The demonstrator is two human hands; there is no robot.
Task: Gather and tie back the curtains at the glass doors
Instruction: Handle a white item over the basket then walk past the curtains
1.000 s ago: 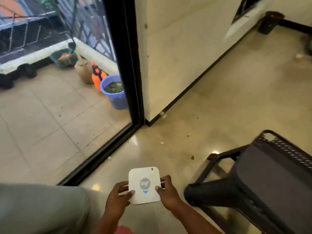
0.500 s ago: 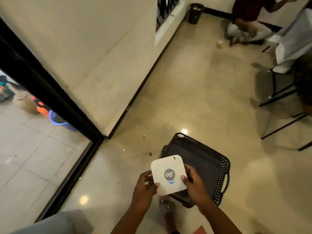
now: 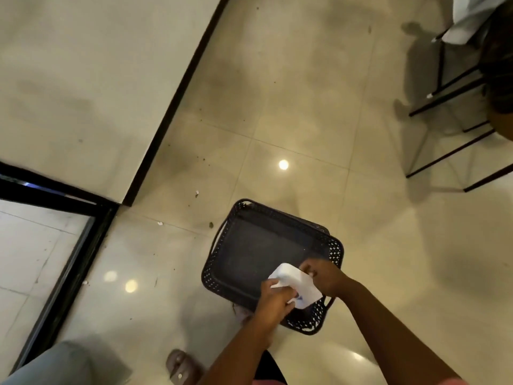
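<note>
A flat white box [image 3: 301, 284] with rounded corners, smooth and matte, is held tilted above the near right corner of a black stool [image 3: 258, 251]. The left hand [image 3: 273, 300] is closed on the box's near edge, thumb on top; the right hand [image 3: 323, 276] is pinched on its far right edge. A small blue mark is seen on the box beside the left thumb. The stool is rectangular with rounded corners, its top dark and matte, its rim a perforated, woven-looking plastic. It stands on a floor [image 3: 305, 107] of large, glossy, cream tiles, in which round lamp reflections are seen; small specks of dirt are scattered left of the stool. Further left of the stool, a plain cream wall [image 3: 83, 65] is edged by a black skirting, and a black door frame [image 3: 69, 268] around glass is met at the corner. A folded grey cloth [image 3: 69, 362] is seen near the frame, at the lower left; whether it is the curtain cannot be told. A sandalled foot [image 3: 180, 366] is seen just below the stool. Thin black chair legs [image 3: 449, 151] are seen well right of the stool.
</note>
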